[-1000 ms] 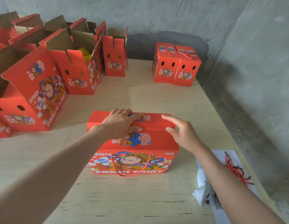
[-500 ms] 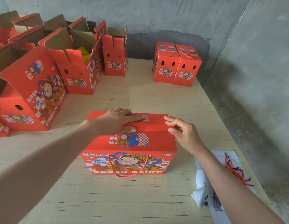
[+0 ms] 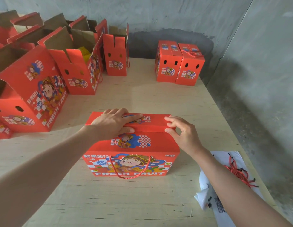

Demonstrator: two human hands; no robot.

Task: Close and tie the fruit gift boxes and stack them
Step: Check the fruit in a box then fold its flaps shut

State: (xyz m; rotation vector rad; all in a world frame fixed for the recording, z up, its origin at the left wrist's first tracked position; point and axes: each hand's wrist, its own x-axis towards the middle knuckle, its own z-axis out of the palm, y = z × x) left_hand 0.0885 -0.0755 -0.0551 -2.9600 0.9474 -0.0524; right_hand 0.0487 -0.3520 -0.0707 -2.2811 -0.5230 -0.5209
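box lid held down, long axis running left to right between both hands

the left hand [image 3: 109, 124] lies flat and open on the top flap of the gift box [image 3: 132, 145], palm down near the left end with fingers reaching toward the middle. the right hand [image 3: 183, 135] sits at the right end of that flap, fingers loosely curled and pinching the flap's corner, not wrapped around anything. the box stands directly in front of the person on the worktop [image 3: 142, 202], its long axis across the body, so each hand covers its own end; its red cord handle [image 3: 129, 167] hangs down the near face. the left hand is nearer the centre seam, so it looks best placed to keep the lid shut while the right goes for a tie.

just right of the right forearm, on a white sheet [image 3: 227, 205], lies a loose bundle of red cords [image 3: 235, 172], too tangled to count. at the far right stand two closed boxes [image 3: 178, 63] touching side by side. at the left are at least five open boxes [image 3: 73, 63], flaps up, some cut off by the frame edge.
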